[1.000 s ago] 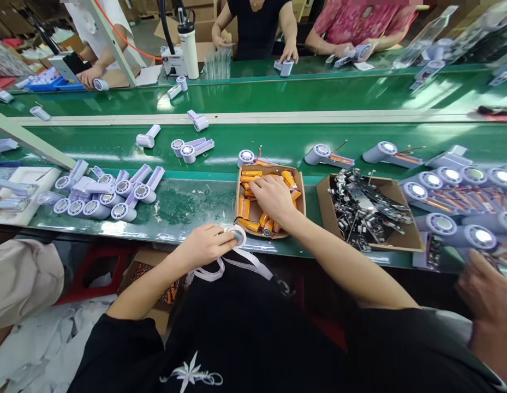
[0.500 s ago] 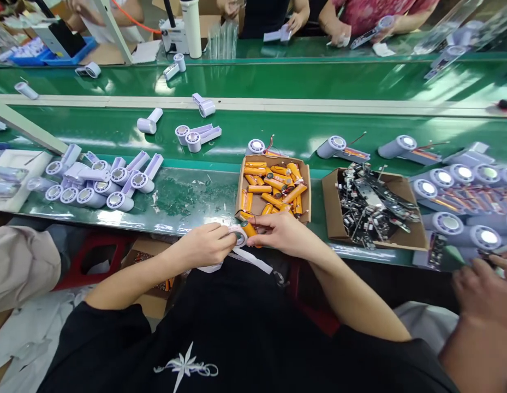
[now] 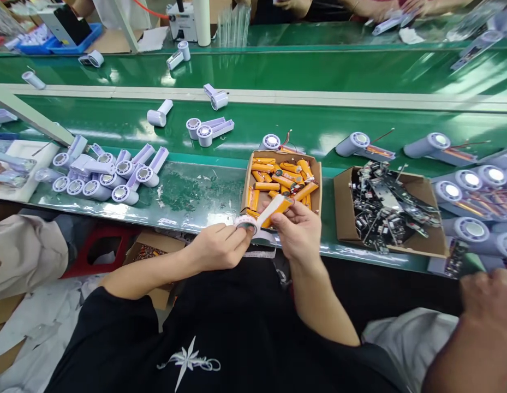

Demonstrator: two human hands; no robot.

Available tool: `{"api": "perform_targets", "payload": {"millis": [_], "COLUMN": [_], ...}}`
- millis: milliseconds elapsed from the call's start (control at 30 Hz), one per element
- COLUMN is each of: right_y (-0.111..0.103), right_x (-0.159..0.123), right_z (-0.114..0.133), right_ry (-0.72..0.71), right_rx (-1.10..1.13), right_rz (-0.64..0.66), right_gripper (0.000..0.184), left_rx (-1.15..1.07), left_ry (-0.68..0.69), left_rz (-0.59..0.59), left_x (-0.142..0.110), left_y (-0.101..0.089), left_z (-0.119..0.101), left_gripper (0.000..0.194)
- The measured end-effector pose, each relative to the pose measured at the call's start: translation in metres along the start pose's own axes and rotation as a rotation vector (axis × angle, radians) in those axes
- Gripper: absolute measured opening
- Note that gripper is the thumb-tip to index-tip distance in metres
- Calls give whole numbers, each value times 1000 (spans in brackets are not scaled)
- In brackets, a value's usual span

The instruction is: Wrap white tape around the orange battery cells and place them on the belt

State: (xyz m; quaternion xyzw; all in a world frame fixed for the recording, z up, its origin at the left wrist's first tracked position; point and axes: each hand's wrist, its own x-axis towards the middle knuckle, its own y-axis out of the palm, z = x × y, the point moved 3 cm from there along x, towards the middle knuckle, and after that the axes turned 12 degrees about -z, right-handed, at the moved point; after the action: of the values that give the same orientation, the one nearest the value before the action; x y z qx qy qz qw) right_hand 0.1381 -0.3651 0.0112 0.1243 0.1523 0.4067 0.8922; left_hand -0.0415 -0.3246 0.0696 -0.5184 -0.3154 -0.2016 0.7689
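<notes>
My left hand is closed round a small white tape roll at the near edge of the bench. My right hand pinches an orange battery, with a strip of white tape running from the roll onto it. Both hands are held just in front of an open cardboard box that holds several orange batteries with wires.
A second cardboard box of dark circuit boards stands to the right. Several lilac fan housings lie at the left, more at the far right. A neighbour's hand shows at lower right. Other people work across the green belt.
My right hand left the battery box with a battery and met the tape roll; the tape strip now reaches onto the battery. The view has tilted down slightly.
</notes>
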Motion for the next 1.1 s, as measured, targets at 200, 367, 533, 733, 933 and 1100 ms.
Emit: {"api": "perform_targets", "payload": {"millis": [200,367,533,733,933,1100], "right_y": [9,-26,-32,-30,-32,-37], "right_x": [5,68,62,52,53,48], "right_z": [-21,35,16,-22,-30,-36], "right_ry": [-20,-343,-153,-42,-16,-63], "right_rx": [150,247,9,-35,-88,-123], "right_rz": [-180,-349,-128,-82,9,67], "right_gripper": [52,55,63,62,60,51], "left_rx": [-42,-30,-181,-73,-40,-245], "left_ry": [-213,-378,-632,-721,-707,-635], "left_rz": [10,103,326,482,607,714], "left_x": [-15,-80,-113,-33,13,10], "left_y": [22,36,53,150,224,232], "left_z": [-9,17,96,195,236,236], "left_gripper": [19,15,31,38,38,22]}}
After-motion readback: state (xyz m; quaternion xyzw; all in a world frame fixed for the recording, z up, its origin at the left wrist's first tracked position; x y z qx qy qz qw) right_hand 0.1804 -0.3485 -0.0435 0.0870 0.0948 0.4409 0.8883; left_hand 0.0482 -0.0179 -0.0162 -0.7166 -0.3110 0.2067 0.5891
